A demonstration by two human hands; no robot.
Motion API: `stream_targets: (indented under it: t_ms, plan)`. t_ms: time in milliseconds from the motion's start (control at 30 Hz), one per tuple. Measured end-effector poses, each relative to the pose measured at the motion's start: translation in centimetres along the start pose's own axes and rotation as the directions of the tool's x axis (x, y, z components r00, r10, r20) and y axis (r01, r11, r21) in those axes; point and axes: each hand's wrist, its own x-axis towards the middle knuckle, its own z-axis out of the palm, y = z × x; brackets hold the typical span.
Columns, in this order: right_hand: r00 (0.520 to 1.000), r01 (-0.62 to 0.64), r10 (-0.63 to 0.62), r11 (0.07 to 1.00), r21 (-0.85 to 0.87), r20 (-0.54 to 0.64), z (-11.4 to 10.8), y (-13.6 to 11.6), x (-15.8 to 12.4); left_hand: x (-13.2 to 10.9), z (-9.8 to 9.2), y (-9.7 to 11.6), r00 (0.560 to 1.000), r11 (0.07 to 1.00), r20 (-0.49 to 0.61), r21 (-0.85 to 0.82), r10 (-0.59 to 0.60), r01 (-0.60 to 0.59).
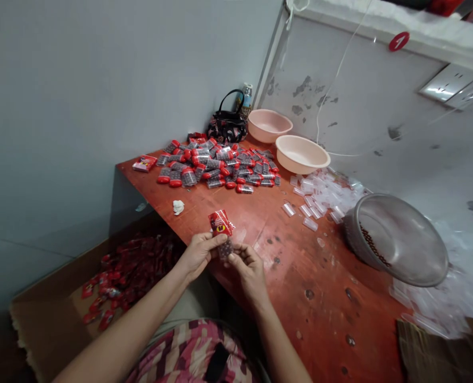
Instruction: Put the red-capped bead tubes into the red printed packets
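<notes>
At the table [296, 276], left hand [201, 250] and right hand [250, 266] converge — pinching a container [225, 249].

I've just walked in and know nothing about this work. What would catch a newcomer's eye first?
Probably the big heap of red-capped clear tubes toward the far end of the red table. Near the table's edge, in the grip of the left hand and right hand, are a red printed packet and a tube of dark balls. At right, a tilted grey basin holds small brown balls.
</notes>
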Motion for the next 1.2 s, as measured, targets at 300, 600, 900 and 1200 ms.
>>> stream_targets:
  t_ms: [300, 600, 900, 1200]
  plan:
    - [0.999, -0.042, 0.041, 0.997, -0.063, -0.017, 0.8, 0.8, 2.2, -2.4, -1.5, -0.4, 0.977, 0.985, 0.136, -0.016, -0.166, 0.170]
    - [1.000, -0.019, 0.016, 0.986, -0.165, -0.017, 0.5, -1.6, 2.5, -4.6, -5.6, 0.7, 0.950, 0.991, -0.296, 0.118, 0.098, -0.066]
    - [0.997, -0.069, 0.077, 0.972, -0.224, 0.025, -0.9, -0.2, 1.8, 3.6, -3.8, -0.8, 0.818, 0.069, 0.213, 0.954, 0.534, -0.293]
    - [0.994, -0.018, -0.002, 0.982, -0.189, -0.105, -0.9, 0.5, 4.6, 3.4, -3.8, -1.7, 0.774, 0.069, 0.215, 0.946, 0.596, -0.316]
